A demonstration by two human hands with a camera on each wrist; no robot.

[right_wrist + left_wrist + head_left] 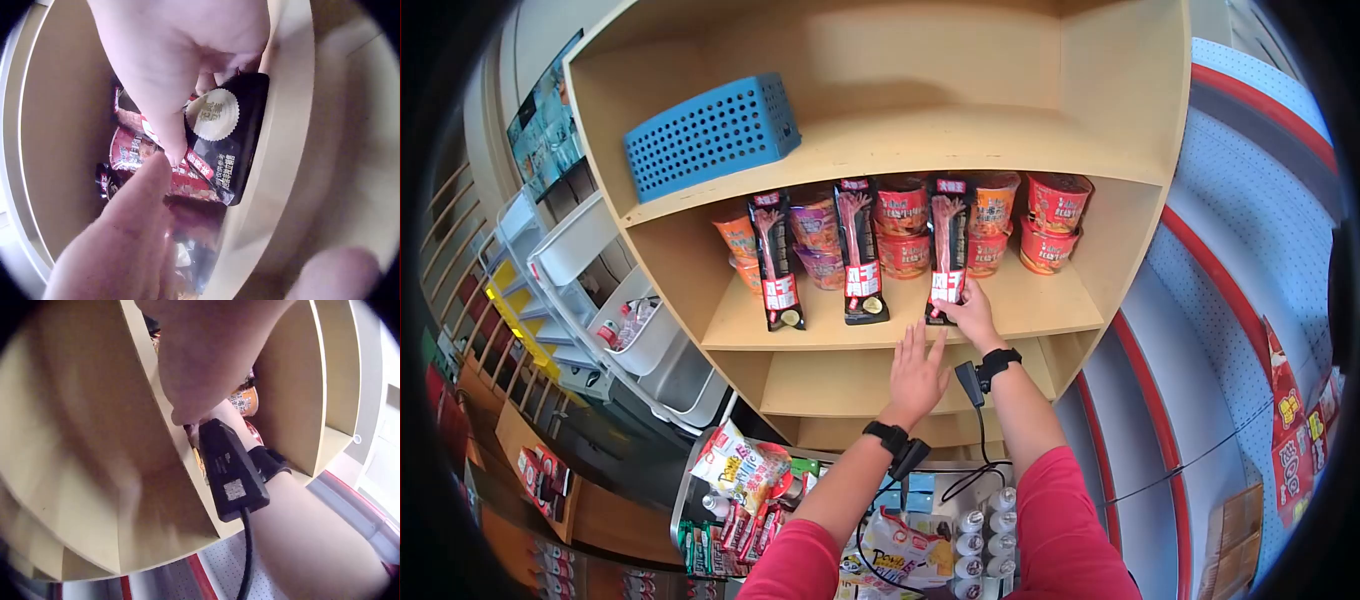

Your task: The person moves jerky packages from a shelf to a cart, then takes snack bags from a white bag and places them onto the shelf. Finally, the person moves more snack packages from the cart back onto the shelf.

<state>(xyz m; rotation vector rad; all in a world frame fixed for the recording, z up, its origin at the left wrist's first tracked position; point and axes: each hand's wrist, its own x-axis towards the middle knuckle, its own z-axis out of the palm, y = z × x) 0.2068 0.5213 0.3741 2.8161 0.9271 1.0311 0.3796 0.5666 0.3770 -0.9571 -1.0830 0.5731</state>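
pinching black packet with right hand, left hand open, perhaps touching shelf

A pale wooden shelf unit is standing in the middle, with light and soft shadow falling inside its top compartment. Red-edged metal shelves are running along the right; a white rack is standing left, near a screen.

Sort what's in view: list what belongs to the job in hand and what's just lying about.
Likely in the job:
right hand, pinching the right black packet
left hand, open
middle black packet
left black packet
shelf board under them

Likely just lying about:
blue basket
noodle cups behind
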